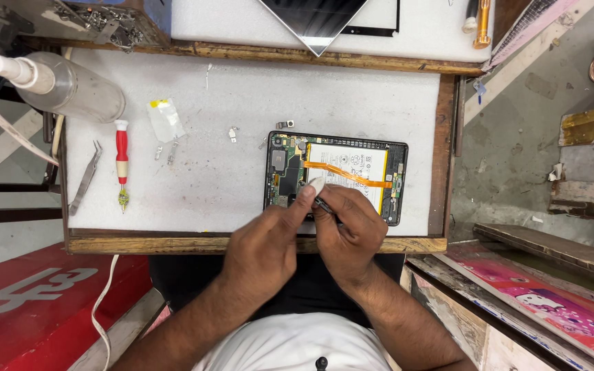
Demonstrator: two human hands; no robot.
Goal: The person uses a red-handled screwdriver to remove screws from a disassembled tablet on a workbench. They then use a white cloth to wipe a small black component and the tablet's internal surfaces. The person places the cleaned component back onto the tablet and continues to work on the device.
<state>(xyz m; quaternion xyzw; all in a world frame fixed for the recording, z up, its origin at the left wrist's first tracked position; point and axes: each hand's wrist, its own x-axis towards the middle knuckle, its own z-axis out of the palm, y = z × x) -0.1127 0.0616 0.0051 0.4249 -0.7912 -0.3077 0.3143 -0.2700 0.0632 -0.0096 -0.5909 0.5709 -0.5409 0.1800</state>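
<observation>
You are looking straight down at a white work mat set in a wooden frame, with your two hands meeting near its front edge. An opened tablet, its back cover off, lies flat on the mat just beyond your hands, its near edge partly hidden under your fingers. Inside it you can see a white battery crossed by an orange ribbon cable, and dark circuit boards at the left. Your left hand reaches in from the left, its forefinger stretched forward with the tip resting on the lower left part of the tablet, the other fingers curled under. Your right hand is closed in a narrow pinch around a thin dark tool, whose tip points at the same spot beside your left fingertip. Well to the left lie a red-handled screwdriver, metal tweezers and a clear squeeze bottle. Small loose metal parts rest on the mat between the screwdriver and the tablet.
</observation>
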